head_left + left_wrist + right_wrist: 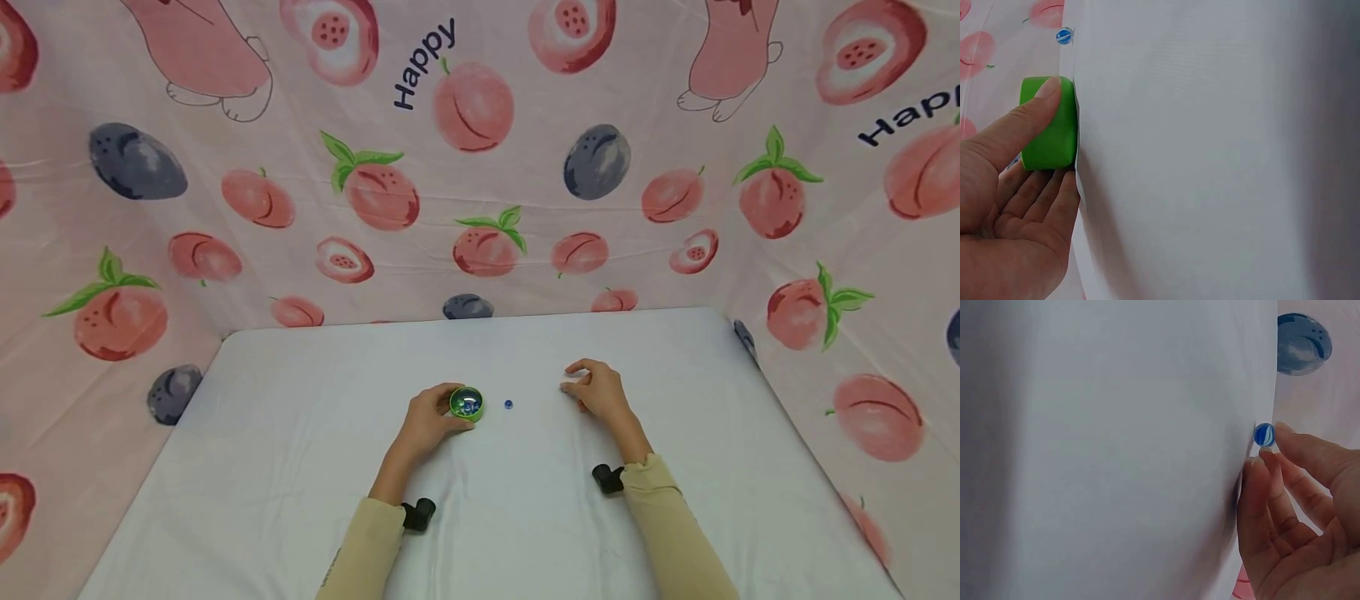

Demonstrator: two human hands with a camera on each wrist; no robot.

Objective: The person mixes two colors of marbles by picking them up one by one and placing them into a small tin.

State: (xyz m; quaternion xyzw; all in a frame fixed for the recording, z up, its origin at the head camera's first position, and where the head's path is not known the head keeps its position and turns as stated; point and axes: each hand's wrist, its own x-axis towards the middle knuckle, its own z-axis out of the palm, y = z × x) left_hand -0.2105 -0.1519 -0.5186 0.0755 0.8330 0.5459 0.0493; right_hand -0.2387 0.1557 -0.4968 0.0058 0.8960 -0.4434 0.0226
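Note:
My left hand [431, 421] grips a small round green cup [467, 416] from its left side, the thumb along its near side. Inside the cup are several blue glass marbles [468, 406]. Just right of the cup, a single blue marble [508, 405] lies on the white surface; the left wrist view also shows it beyond the cup. Farther right, my right hand [600, 392] is held low over the surface. In the right wrist view its fingertips pinch a clear marble [1264, 435] with blue and white swirls. That marble is hard to make out from the head view.
A white cloth covers the table [300, 467]. Around its back and sides hangs a pink curtain [420, 275] printed with fruit. Both wrists carry small black cameras [418, 515].

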